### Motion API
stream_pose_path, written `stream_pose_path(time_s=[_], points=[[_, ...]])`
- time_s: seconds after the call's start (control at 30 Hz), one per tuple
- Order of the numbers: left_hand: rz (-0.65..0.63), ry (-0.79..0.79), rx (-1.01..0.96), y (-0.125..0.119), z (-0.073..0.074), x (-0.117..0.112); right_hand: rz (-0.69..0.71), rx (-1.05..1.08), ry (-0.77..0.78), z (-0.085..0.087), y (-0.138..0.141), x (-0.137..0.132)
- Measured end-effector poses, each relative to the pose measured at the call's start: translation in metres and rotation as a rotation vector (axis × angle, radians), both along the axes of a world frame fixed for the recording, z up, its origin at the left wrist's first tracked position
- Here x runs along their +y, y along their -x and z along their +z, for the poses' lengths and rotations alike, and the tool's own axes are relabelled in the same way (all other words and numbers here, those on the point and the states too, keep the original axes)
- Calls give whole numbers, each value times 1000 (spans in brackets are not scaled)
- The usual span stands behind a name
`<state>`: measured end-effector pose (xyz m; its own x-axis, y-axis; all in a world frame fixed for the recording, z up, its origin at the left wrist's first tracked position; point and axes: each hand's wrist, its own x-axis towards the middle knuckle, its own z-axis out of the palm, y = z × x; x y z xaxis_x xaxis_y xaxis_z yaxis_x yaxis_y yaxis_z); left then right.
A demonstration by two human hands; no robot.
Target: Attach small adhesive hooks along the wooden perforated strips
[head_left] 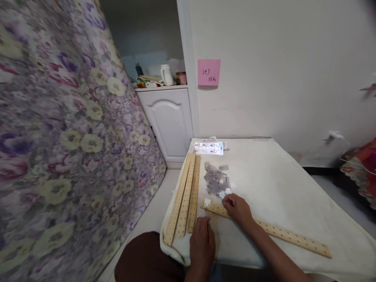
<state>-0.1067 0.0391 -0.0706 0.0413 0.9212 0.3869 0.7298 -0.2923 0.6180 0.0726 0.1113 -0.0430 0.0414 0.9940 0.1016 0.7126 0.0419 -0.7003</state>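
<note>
Your left hand is resting curled, right hand overlapping a perforated wooden strip, grip unclear; cream cloth spreading rightward.

The single view looks from the person's head, above the near side of the counter, facing forward and down across it to the far wall. The left hand and right hand are close to the camera, the wall well beyond them; a flowered curtain fills the left side from near to far.
</note>
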Motion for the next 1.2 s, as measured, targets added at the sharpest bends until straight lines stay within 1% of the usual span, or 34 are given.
stream_pose_path(time_s=[0.13,0.2,0.27,0.37,0.43,0.53,0.63,0.7,0.77,0.87,0.97,1.03,1.1,1.2], points=[[-7,38,-37,1,5,0,19,217,-9,5,-9,-5],[-23,58,-78,-2,10,-1,19,333,25,7,-13,-10],[-64,90,-140,-9,17,-2,21,433,64,8,-15,-17],[-138,186,-259,-24,26,-3,30,532,88,9,-13,-27],[-149,252,-327,-33,29,-2,19,580,94,9,-12,-31],[-138,308,-378,-41,29,1,-58,673,100,9,-16,-31],[-128,334,-383,-44,27,3,-191,753,49,7,-28,-26],[-125,338,-374,-44,27,3,-255,746,-5,5,-37,-23],[-129,336,-361,-45,28,3,-274,731,-21,2,-44,-22],[-138,338,-337,-46,27,3,-262,802,50,2,-50,-23],[-142,337,-326,-48,26,3,-233,957,114,5,-49,-25],[-154,341,-344,-51,27,3,-210,1052,122,9,-47,-27],[-168,337,-375,-56,32,5,-191,1141,140,13,-45,-30],[-180,301,-439,-65,45,12,-151,1255,198,17,-41,-35]])
